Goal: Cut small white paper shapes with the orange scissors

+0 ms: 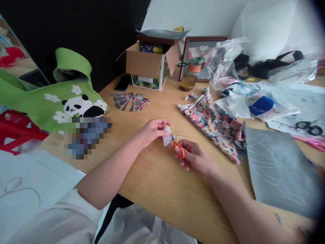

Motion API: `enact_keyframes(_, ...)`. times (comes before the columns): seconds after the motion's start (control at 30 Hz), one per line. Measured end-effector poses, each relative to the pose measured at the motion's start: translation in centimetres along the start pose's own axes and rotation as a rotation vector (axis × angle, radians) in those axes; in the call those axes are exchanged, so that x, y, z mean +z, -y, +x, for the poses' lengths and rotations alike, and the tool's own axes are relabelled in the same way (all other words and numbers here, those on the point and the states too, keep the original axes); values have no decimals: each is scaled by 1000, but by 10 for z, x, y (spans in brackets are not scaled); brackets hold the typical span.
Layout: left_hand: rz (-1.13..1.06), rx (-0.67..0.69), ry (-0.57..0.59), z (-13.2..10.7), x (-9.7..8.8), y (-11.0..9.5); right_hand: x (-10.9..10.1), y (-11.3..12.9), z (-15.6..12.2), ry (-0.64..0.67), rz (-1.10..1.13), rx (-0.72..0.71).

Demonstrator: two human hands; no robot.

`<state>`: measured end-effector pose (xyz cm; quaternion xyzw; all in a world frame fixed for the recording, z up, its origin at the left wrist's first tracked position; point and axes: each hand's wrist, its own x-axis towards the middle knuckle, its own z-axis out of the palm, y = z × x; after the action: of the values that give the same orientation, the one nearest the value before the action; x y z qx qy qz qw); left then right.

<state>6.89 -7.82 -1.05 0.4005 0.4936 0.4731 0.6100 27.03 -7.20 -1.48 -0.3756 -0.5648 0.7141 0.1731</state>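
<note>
My left hand [151, 130] pinches a small pale piece of fabric [167, 138] above the wooden table [157, 183]. My right hand [194, 157] grips small orange-handled scissors [178, 148], their blades meeting the fabric piece. A folded floral cloth [215, 127] lies just right of the hands. Several cut petal-shaped pieces [130, 100] are fanned out farther back on the left.
A grey sheet with drawn outlines [278, 167] lies at the right. Black scissors [309, 127] rest on papers at the far right. A cardboard box [149, 64], a bottle [192, 73], a picture frame and plastic bags stand at the back. A green panda cloth [63, 101] hangs at the left.
</note>
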Motion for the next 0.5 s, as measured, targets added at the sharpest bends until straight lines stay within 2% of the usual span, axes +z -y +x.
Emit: enact_keyframes(0.5, 9, -5, -20, 0, 1, 0, -2, -4, 2, 3, -1, -10)
